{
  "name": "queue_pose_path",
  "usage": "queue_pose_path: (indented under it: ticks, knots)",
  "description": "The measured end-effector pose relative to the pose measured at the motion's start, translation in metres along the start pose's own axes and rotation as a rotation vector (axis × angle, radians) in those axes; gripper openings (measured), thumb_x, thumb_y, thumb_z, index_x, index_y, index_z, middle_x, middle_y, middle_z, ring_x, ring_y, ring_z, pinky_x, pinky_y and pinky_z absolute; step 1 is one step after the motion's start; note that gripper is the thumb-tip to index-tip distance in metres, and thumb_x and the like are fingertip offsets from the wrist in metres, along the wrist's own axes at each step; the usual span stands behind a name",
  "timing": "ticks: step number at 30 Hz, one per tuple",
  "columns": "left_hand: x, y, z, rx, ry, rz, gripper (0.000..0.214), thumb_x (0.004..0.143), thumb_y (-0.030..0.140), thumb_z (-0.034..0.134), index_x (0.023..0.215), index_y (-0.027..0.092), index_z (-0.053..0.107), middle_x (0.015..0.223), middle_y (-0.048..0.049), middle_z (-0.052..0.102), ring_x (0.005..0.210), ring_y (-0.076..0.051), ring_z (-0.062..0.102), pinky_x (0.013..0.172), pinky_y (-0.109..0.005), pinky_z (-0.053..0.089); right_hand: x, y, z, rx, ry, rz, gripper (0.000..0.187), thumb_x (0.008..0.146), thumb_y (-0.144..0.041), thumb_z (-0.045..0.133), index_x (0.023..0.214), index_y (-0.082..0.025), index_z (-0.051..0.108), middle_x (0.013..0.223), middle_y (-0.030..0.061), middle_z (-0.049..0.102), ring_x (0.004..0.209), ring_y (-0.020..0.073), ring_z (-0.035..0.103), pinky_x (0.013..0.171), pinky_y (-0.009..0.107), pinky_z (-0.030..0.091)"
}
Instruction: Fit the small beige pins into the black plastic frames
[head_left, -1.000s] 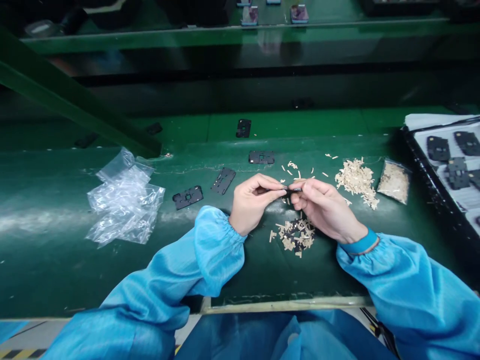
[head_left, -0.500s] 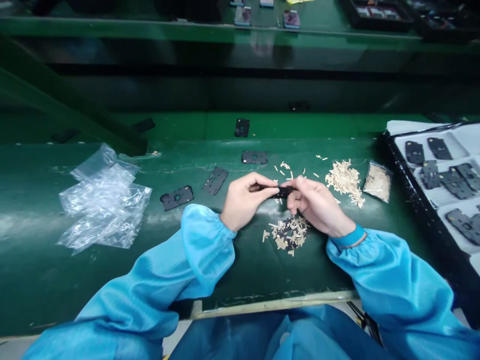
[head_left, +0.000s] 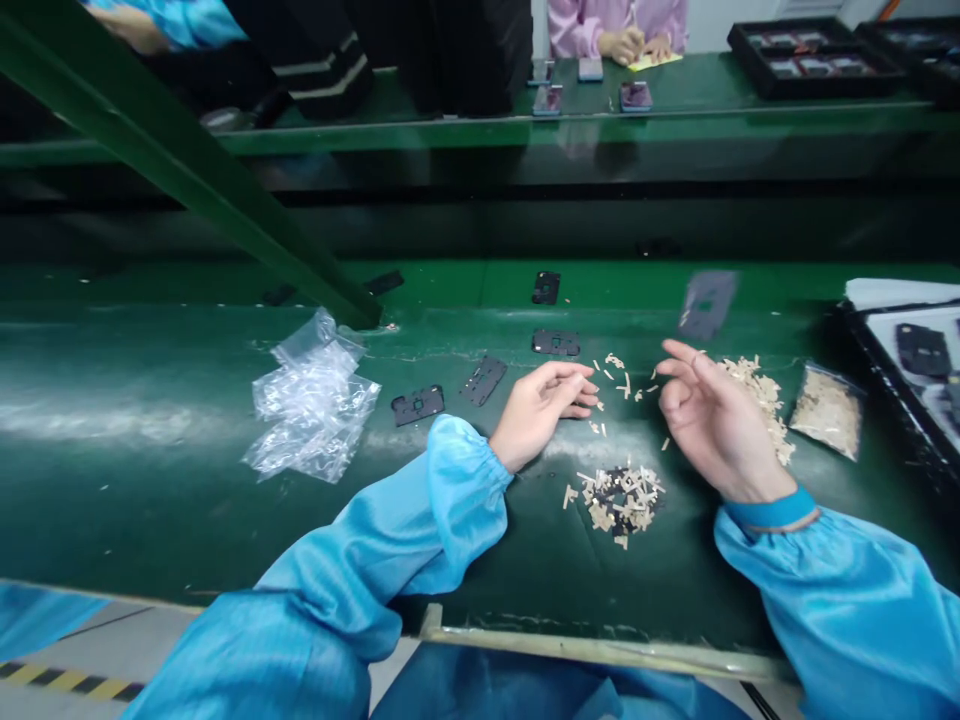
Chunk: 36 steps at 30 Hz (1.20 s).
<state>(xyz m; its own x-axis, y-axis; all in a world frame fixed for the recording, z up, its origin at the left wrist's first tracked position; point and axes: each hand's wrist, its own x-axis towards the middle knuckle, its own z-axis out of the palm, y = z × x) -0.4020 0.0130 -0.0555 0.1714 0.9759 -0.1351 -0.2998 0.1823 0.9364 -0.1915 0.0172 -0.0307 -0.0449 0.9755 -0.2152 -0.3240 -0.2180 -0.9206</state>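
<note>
Notably, we see our left hand loosely parted, our right hand spread just beside a blurred black plate, pale strips heaped toward the counter's near edge.

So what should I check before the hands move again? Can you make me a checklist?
1. Right hand open: ok, it isn't closed around anything.
2. Left hand empty: cannot tell; its curled fingers could hide something small.
3. Black plate beyond the right hand lying still: probably not ok, it's blurred.
4. Pale strips gathered up: not ok, they're scattered between the hands.
5. Clear plastic bags out of the way: ok, they're apart from both hands.
</note>
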Motion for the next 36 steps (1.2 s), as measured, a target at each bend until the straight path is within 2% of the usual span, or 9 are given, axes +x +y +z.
queue_pose_path:
  ticks: [3,6,10,14,18,23,28,32,36]
  knots:
    - [-0.002,-0.003,0.000,0.014,0.008,0.008,0.036,0.087,0.049,0.073,0.101,0.016,0.070,0.088,-0.0075,0.072,0.080,-0.015,0.074,0.077,-0.029,0.063,-0.003,0.010,0.005,-0.308,-0.184,0.031,0.036,0.090,-0.046,0.071,0.114,-0.019,0.068,0.087,0.0047,0.072,0.048,0.0094,0.055,0.042,0.024,0.043]
    - [0.001,0.000,-0.005,0.090,-0.001,0.001,0.034,0.091,0.048,0.069,0.101,0.015,0.070,0.087,-0.0082,0.073,0.079,-0.015,0.074,0.077,-0.031,0.063,-0.008,0.020,0.010,-0.555,-0.310,-0.022,0.033,0.091,-0.047,0.069,0.104,-0.017,0.073,0.077,0.0039,0.070,0.047,0.0099,0.053,0.044,0.025,0.043]
    - [0.038,0.021,-0.019,0.509,-0.031,0.122,0.026,0.094,0.040,0.064,0.102,0.017,0.070,0.094,-0.0105,0.075,0.085,-0.020,0.074,0.078,-0.035,0.061,-0.007,0.021,0.010,-0.465,-0.238,-0.043,0.034,0.093,-0.049,0.067,0.098,-0.016,0.071,0.072,0.0021,0.066,0.045,0.0079,0.048,0.043,0.023,0.039]
    - [0.105,0.039,-0.027,1.118,0.183,0.374,0.018,0.085,0.029,0.074,0.098,0.017,0.069,0.101,-0.0138,0.072,0.103,-0.031,0.069,0.101,-0.052,0.050,-0.003,0.019,0.008,-0.389,-0.231,-0.037,0.034,0.092,-0.049,0.068,0.095,-0.015,0.071,0.070,0.0009,0.065,0.043,0.0064,0.046,0.042,0.022,0.038]
    - [0.157,0.036,-0.024,1.256,0.337,0.283,0.032,0.064,0.024,0.087,0.085,0.015,0.065,0.106,-0.0196,0.066,0.123,-0.044,0.058,0.109,-0.059,0.041,-0.002,0.019,0.006,-0.337,-0.241,-0.045,0.032,0.092,-0.047,0.068,0.093,-0.015,0.071,0.069,0.0002,0.065,0.043,0.0055,0.047,0.041,0.021,0.037]
    - [0.181,0.044,-0.023,1.390,0.318,0.186,0.017,0.066,0.006,0.076,0.078,0.012,0.066,0.098,-0.0162,0.066,0.128,-0.047,0.054,0.113,-0.062,0.036,0.000,0.017,0.000,-0.318,-0.285,-0.040,0.028,0.094,-0.042,0.068,0.096,-0.015,0.071,0.072,0.0008,0.066,0.043,0.0051,0.049,0.039,0.021,0.033]
    - [0.144,0.061,-0.029,1.161,0.261,0.256,0.010,0.077,0.011,0.073,0.077,0.015,0.064,0.083,-0.0076,0.066,0.109,-0.033,0.067,0.101,-0.047,0.051,0.001,0.014,-0.006,-0.462,-0.409,0.010,0.024,0.090,-0.039,0.072,0.092,-0.015,0.071,0.071,0.0011,0.066,0.048,0.0073,0.051,0.044,0.022,0.037]
    - [0.066,0.032,-0.016,0.605,-0.043,0.137,0.007,0.088,0.020,0.064,0.085,0.017,0.059,0.073,-0.0025,0.068,0.067,-0.017,0.069,0.061,-0.028,0.056,-0.003,0.012,-0.005,-0.689,-0.588,-0.059,0.017,0.086,-0.034,0.076,0.086,-0.017,0.073,0.062,-0.0026,0.058,0.053,0.0091,0.047,0.050,0.024,0.036]
    - [0.012,-0.002,0.000,0.371,-0.061,0.003,0.009,0.091,0.024,0.062,0.090,0.018,0.055,0.074,-0.0032,0.072,0.052,-0.011,0.063,0.042,-0.019,0.042,-0.011,0.006,-0.001,-0.904,-0.734,-0.246,0.009,0.088,-0.028,0.074,0.086,-0.020,0.074,0.080,0.0013,0.063,0.062,0.0112,0.051,0.057,0.026,0.039]
